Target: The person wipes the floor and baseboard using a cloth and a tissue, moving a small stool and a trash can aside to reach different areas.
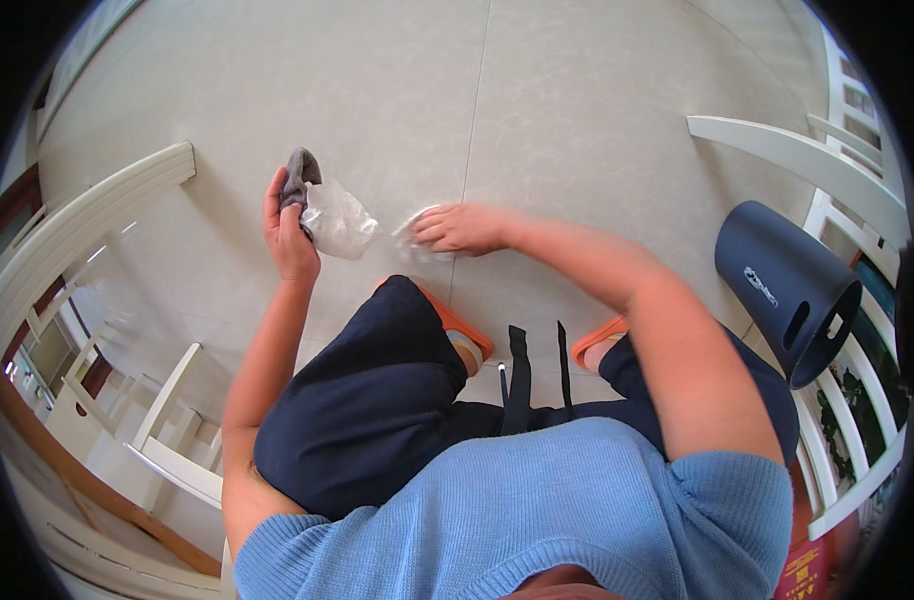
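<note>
My left hand [290, 238] is raised at the left, closed around a bunched grey cloth [302, 178]. A crumpled, translucent white sheet [340, 221], tissue or thin plastic, hangs from the same grip. Near the middle, my right hand [457, 229] presses a thin white tissue or wipe [412, 232] against the pale grey tiled floor [577, 90]. The right fingers lie over this wipe and hide part of it, and its edge is blurred. A small gap separates the two white sheets.
Orange slippers [457, 319] are on my feet, close below the right hand. A dark blue-grey plastic bin [772, 277] is at the right, beside white slatted furniture [794, 154]. White wooden furniture [149, 172] extends in from the left. Dark drawstrings [518, 375] dangle from my trousers.
</note>
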`<action>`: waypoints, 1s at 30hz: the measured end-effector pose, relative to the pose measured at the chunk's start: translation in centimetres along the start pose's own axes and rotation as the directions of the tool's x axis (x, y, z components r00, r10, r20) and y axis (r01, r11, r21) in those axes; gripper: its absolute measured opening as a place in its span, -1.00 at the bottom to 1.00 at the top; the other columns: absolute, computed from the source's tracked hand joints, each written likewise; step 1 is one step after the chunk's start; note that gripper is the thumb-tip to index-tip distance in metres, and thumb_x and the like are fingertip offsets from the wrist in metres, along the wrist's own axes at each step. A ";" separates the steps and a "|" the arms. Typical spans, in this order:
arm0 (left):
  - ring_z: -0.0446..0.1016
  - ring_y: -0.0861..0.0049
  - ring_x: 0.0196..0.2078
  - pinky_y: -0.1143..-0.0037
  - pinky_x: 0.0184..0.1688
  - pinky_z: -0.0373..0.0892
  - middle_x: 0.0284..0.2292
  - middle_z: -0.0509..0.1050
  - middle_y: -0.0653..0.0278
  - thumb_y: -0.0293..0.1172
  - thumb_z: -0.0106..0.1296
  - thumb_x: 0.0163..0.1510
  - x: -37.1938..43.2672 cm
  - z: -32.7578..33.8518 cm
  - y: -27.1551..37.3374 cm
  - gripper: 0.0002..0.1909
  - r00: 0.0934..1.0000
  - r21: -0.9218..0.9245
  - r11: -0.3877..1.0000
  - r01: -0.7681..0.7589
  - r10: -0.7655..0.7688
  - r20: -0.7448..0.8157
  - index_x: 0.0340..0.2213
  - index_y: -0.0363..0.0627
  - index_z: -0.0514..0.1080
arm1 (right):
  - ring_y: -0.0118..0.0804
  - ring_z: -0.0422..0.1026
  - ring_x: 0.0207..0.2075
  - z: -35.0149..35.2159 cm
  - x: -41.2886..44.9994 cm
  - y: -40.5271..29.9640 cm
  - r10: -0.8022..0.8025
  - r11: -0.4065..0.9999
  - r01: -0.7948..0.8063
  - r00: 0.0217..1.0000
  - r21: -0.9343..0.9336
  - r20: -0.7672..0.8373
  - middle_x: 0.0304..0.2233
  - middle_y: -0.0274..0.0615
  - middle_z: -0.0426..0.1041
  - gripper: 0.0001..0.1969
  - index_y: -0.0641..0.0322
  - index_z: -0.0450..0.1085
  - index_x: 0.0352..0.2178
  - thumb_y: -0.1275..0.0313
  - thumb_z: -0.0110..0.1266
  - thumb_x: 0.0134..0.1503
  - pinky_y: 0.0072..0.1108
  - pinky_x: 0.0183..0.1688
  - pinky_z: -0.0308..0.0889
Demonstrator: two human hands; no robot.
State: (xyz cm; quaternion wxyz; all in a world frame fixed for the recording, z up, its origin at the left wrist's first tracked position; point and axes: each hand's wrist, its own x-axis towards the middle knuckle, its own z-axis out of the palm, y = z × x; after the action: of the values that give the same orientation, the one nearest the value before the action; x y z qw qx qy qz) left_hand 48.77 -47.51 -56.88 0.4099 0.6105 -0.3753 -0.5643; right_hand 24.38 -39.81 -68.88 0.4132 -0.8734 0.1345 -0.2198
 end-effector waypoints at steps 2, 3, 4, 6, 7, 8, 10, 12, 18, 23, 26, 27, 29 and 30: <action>0.27 0.48 -0.01 0.52 0.04 0.19 -0.03 0.28 0.15 -0.59 -0.33 -0.03 -0.1 0.1 0.0 -0.50 1.000 0.000 1.000 -0.012 0.012 -0.009 0.01 -0.31 0.20 | -0.22 0.16 0.11 -1.6 -3.4 0.7 -0.107 0.994 0.106 0.989 0.012 0.098 -0.01 -0.24 0.31 -0.78 0.23 0.44 -0.32 0.50 -0.02 -0.07 -0.43 0.17 0.06; 0.27 0.48 -0.01 0.52 0.04 0.19 -0.03 0.28 0.15 -0.59 -0.33 -0.03 0.1 0.1 -0.1 -0.50 1.000 -0.008 1.000 -0.012 0.012 -0.011 0.01 -0.31 0.20 | -0.22 0.16 0.11 -2.6 -5.4 0.9 -0.107 0.994 0.107 0.992 0.007 0.068 -0.02 -0.23 0.31 -0.79 0.22 0.45 -0.33 0.51 -0.03 -0.06 -0.43 0.18 0.06; 0.29 0.44 -0.01 0.50 0.03 0.22 -0.02 0.28 0.12 -0.59 -0.35 -0.03 0.4 0.1 -0.4 -0.49 1.000 0.007 1.000 -0.025 0.025 -0.007 0.02 -0.30 0.19 | -0.22 0.16 0.11 -3.9 -7.4 1.2 -0.085 0.996 0.086 0.993 -0.013 0.083 0.00 -0.24 0.29 -0.75 0.19 0.43 -0.28 0.51 -0.06 -0.04 -0.43 0.18 0.05; 0.31 0.42 -0.02 0.49 0.03 0.25 -0.02 0.28 0.09 -0.59 -0.36 -0.02 0.6 0.0 -0.3 -0.49 0.999 0.037 0.999 -0.038 0.039 -0.007 0.03 -0.29 0.18 | -0.23 0.15 0.12 -6.7 -10.3 0.6 -0.061 0.997 0.064 0.993 -0.031 0.101 0.02 -0.25 0.28 -0.72 0.17 0.41 -0.23 0.51 -0.09 -0.02 -0.43 0.18 0.05; 0.31 0.42 -0.02 0.49 0.03 0.25 -0.02 0.28 0.09 -0.59 -0.36 -0.02 0.6 -0.1 -0.3 -0.49 0.999 0.030 0.999 -0.036 0.036 -0.008 0.03 -0.29 0.18 | -0.24 0.16 0.11 -8.0 -11.5 0.2 -0.016 0.991 0.031 0.993 -0.132 0.118 0.05 -0.27 0.24 -0.67 0.13 0.36 -0.15 0.50 -0.12 0.00 -0.44 0.17 0.06; 0.29 0.45 -0.01 0.50 0.04 0.21 -0.02 0.28 0.13 -0.59 -0.35 -0.03 0.5 -0.1 -0.1 -0.50 1.000 0.008 1.000 -0.019 0.019 -0.008 0.01 -0.30 0.20 | -0.24 0.16 0.11 -8.7 -12.5 -0.1 0.029 0.973 0.001 0.991 -0.232 0.130 0.08 -0.30 0.20 -0.62 0.09 0.31 -0.08 0.49 -0.14 0.02 -0.45 0.15 0.08; 0.27 0.49 0.00 0.52 0.05 0.18 -0.03 0.29 0.18 -0.60 -0.33 -0.04 0.5 0.0 -0.2 -0.51 1.000 -0.029 1.000 0.001 -0.001 -0.009 -0.01 -0.29 0.24 | -0.24 0.16 0.10 -9.3 -14.7 -0.9 0.131 0.948 -0.070 0.975 -0.312 0.179 0.09 -0.30 0.16 -0.58 0.05 0.25 -0.02 0.48 -0.14 0.03 -0.46 0.13 0.10; 0.27 0.49 -0.01 0.52 0.05 0.18 -0.04 0.30 0.18 -0.60 -0.33 -0.04 0.6 0.2 -0.2 -0.51 1.000 -0.023 1.000 0.001 -0.001 -0.005 -0.02 -0.30 0.24 | -0.25 0.20 0.04 -8.8 -15.6 -1.5 0.212 0.898 -0.131 0.966 -0.420 0.151 0.02 -0.27 0.19 -0.59 0.03 0.23 -0.04 0.47 -0.13 0.01 -0.49 0.03 0.17; 0.32 0.45 -0.03 0.52 0.00 0.25 -0.05 0.32 0.11 -0.59 -0.34 -0.02 0.8 0.6 -0.2 -0.52 1.000 0.035 0.999 -0.013 0.012 0.013 -0.01 -0.31 0.24 | -0.30 0.35 -0.35 -6.9 -15.5 -3.1 0.229 0.862 -0.179 0.972 -0.474 0.049 -0.39 -0.18 0.26 -0.91 0.17 0.27 -0.44 0.48 -0.07 -0.06 -0.54 -0.31 0.34; 0.33 0.53 -0.09 0.55 -0.02 0.24 -0.09 0.34 0.18 -0.60 -0.31 -0.03 0.7 1.1 0.6 -0.54 1.000 -0.014 1.000 -0.023 0.023 0.011 -0.03 -0.31 0.27 | -0.32 0.35 -0.48 -4.7 -14.8 -5.6 0.349 0.752 -0.321 0.935 -0.576 -0.065 -0.52 -0.22 0.23 -0.94 0.19 0.24 -0.54 0.48 -0.05 -0.09 -0.57 -0.52 0.34; 0.33 0.54 -0.09 0.55 -0.03 0.25 -0.10 0.35 0.18 -0.61 -0.30 -0.03 0.8 1.0 1.1 -0.54 0.999 -0.009 0.999 -0.036 0.036 0.004 -0.04 -0.31 0.27 | -0.26 0.37 -0.48 -3.1 -13.4 -6.8 0.490 0.750 -0.500 0.860 -0.433 -0.143 -0.55 -0.18 0.25 -0.94 0.18 0.21 -0.54 0.46 -0.09 -0.03 -0.50 -0.50 0.36; 0.33 0.54 -0.10 0.56 -0.03 0.26 -0.10 0.35 0.18 -0.61 -0.30 -0.02 1.0 1.3 1.0 -0.55 0.999 -0.016 0.999 -0.037 0.037 0.004 -0.04 -0.32 0.27 | -0.22 0.37 -0.48 -1.6 -13.0 -7.2 0.534 0.736 -0.553 0.829 -0.390 -0.168 -0.54 -0.16 0.25 -0.93 0.19 0.22 -0.53 0.45 -0.08 -0.03 -0.47 -0.48 0.36; 0.34 0.54 -0.10 0.56 -0.04 0.26 -0.11 0.36 0.18 -0.61 -0.29 -0.02 1.2 2.0 1.2 -0.56 0.999 -0.031 0.999 -0.031 0.031 0.007 -0.05 -0.32 0.28 | -0.14 0.37 -0.48 1.0 -11.0 -8.1 0.605 0.720 -0.655 0.754 -0.228 -0.255 -0.53 -0.10 0.28 -0.91 0.23 0.23 -0.51 0.47 -0.04 -0.07 -0.43 -0.47 0.36; 0.34 0.52 -0.10 0.55 -0.05 0.27 -0.09 0.34 0.15 -0.61 -0.31 -0.03 1.1 1.9 1.4 -0.54 0.999 -0.004 0.999 -0.039 0.039 0.006 -0.03 -0.31 0.26 | -0.09 0.38 -0.48 2.0 -9.4 -8.3 0.634 0.719 -0.687 0.709 -0.102 -0.310 -0.53 -0.06 0.31 -0.90 0.25 0.25 -0.51 0.49 -0.01 -0.10 -0.42 -0.47 0.35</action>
State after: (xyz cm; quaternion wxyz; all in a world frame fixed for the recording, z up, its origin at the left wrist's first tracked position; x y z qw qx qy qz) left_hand 46.99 -49.20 -56.01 0.4210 0.6004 -0.3872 -0.5588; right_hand 17.65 -29.42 -66.13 0.3492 -0.7692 0.5136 -0.1506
